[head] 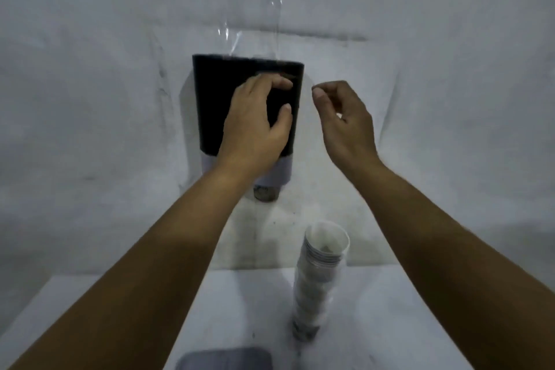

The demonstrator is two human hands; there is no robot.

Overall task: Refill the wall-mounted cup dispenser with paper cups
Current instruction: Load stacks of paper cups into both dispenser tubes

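two hands up: my left hand (pixel 258 117) fingers spread, loosely cupping the dispenser (pixel 210 105) front; right hand (pixel 342 117) fingers curled, empty, just beside it; cup stack (pixel 318 279) below on worktop (pixel 390 324).

Dispenser (pixel 210 105): body seen as dark, matt, opaque, plastic-looking; paler smooth band at its base. Clear glossy film or plastic (pixel 231 36) noted above the dispenser top, glare streaks on it. Wall (pixel 90 69) behind the dispenser: matt, uneven, smudged, like painted plaster. Cups (pixel 326 245) below and right of the dispenser: white paper, matt, stacked inside a clear glossy sleeve (pixel 309 303). Table (pixel 390 309) below the dispenser: pale, smooth, low sheen, lightly speckled. Dark flat item (pixel 225 359) at the table's near edge: matt; material cannot be told.
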